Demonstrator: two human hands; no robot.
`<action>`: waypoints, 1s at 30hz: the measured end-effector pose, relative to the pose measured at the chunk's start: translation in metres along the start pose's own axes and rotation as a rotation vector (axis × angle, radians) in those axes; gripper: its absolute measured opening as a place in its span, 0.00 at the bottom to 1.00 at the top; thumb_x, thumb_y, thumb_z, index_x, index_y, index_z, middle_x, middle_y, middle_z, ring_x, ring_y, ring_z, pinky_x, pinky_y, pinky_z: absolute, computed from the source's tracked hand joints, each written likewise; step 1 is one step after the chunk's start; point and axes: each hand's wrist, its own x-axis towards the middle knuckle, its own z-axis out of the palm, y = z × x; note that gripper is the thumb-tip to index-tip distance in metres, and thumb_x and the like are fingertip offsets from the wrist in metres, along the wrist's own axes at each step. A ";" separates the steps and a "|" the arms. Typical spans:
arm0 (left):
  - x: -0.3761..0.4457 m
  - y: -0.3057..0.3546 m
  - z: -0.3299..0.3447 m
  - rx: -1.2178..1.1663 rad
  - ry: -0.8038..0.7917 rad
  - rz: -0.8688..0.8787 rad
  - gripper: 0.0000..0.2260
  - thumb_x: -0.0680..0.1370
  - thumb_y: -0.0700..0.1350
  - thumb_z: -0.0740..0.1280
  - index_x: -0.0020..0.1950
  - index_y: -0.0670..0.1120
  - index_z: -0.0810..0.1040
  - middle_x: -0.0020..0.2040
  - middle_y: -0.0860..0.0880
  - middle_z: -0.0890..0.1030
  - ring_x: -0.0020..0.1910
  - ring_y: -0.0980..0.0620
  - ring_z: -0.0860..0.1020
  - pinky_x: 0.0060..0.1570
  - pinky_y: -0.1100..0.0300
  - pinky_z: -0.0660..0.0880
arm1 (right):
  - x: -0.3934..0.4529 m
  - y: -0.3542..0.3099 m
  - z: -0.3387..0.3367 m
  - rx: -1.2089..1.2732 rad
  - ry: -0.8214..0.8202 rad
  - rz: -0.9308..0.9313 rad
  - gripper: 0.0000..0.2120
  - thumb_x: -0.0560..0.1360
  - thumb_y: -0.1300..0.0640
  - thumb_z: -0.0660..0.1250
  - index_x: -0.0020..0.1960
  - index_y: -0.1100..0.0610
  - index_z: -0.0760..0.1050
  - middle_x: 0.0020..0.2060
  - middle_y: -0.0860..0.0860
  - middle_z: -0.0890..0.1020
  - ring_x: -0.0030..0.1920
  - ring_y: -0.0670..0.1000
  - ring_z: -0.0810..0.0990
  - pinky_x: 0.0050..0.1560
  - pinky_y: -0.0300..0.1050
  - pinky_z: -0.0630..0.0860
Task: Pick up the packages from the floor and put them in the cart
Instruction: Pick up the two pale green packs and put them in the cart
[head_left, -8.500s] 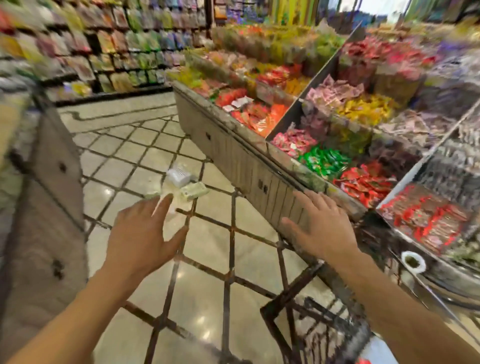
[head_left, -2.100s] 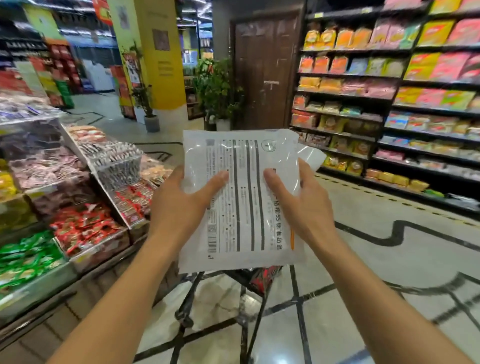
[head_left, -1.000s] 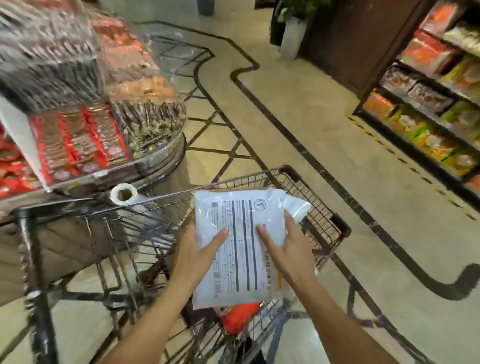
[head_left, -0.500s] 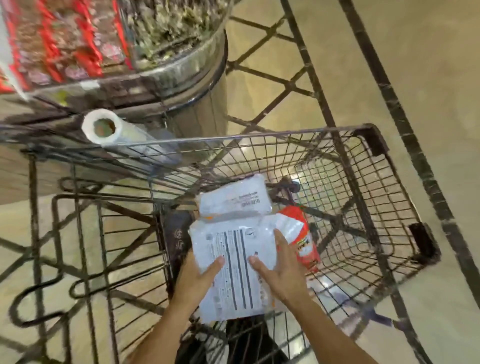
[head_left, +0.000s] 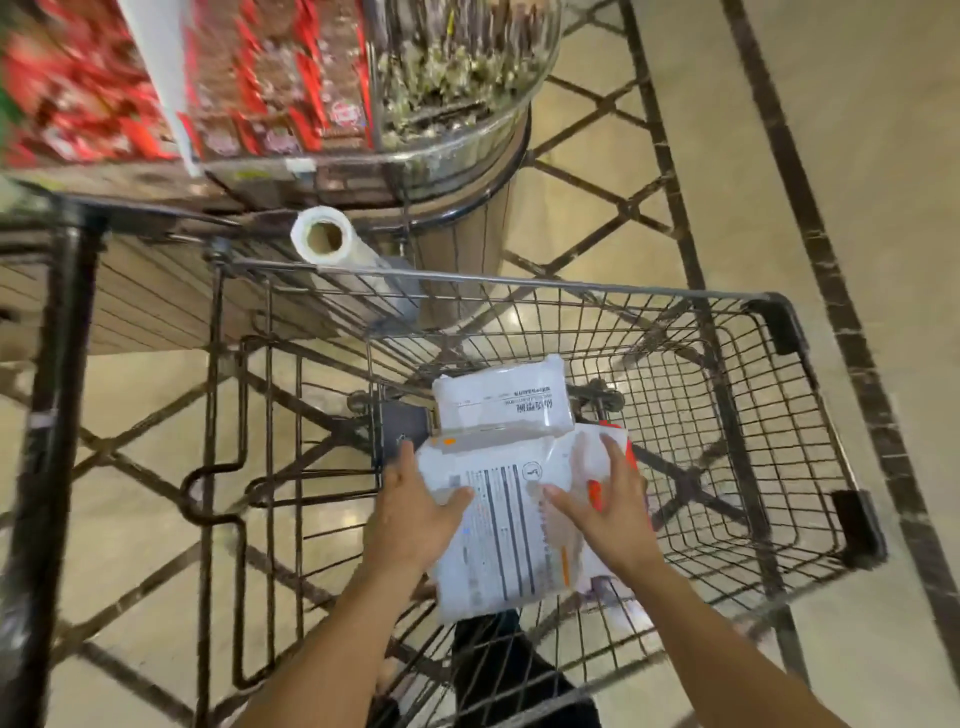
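I look down into a black wire shopping cart (head_left: 519, 283). My left hand (head_left: 415, 512) and my right hand (head_left: 605, 512) hold a flat white package (head_left: 511, 535) with black printed lines by its two sides, low inside the basket. It lies partly over a second white package (head_left: 504, 400) resting on the cart floor. A red package (head_left: 631, 452) shows at the right, mostly covered by the held one and my right hand.
A roll of clear plastic bags (head_left: 324, 241) sticks out just beyond the cart's far rim. Behind it stands a round-ended display bin (head_left: 467, 150) full of red and dark wrapped sweets. Tiled floor (head_left: 857, 182) stretches to the right.
I have turned from the aisle to the cart and lowered the white package down into the basket. It now sits lower, over the other packages.
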 end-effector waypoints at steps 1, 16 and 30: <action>-0.008 0.008 -0.016 0.083 0.059 0.063 0.43 0.78 0.60 0.70 0.85 0.46 0.51 0.83 0.43 0.59 0.78 0.41 0.65 0.72 0.45 0.69 | -0.006 -0.011 -0.006 -0.047 0.037 -0.029 0.62 0.58 0.15 0.66 0.83 0.38 0.48 0.83 0.50 0.54 0.81 0.58 0.63 0.75 0.64 0.69; -0.191 -0.161 -0.351 0.593 0.784 0.260 0.36 0.79 0.70 0.56 0.84 0.57 0.57 0.84 0.48 0.59 0.83 0.45 0.56 0.80 0.44 0.53 | -0.172 -0.313 0.045 -0.845 0.276 -0.776 0.51 0.70 0.16 0.45 0.85 0.43 0.51 0.84 0.54 0.59 0.82 0.60 0.60 0.77 0.64 0.66; -0.404 -0.513 -0.482 0.350 1.153 -0.308 0.37 0.77 0.72 0.57 0.82 0.53 0.64 0.80 0.44 0.68 0.79 0.41 0.65 0.75 0.40 0.64 | -0.405 -0.519 0.407 -0.940 0.050 -1.538 0.47 0.71 0.17 0.43 0.84 0.39 0.53 0.82 0.51 0.65 0.81 0.59 0.63 0.75 0.67 0.67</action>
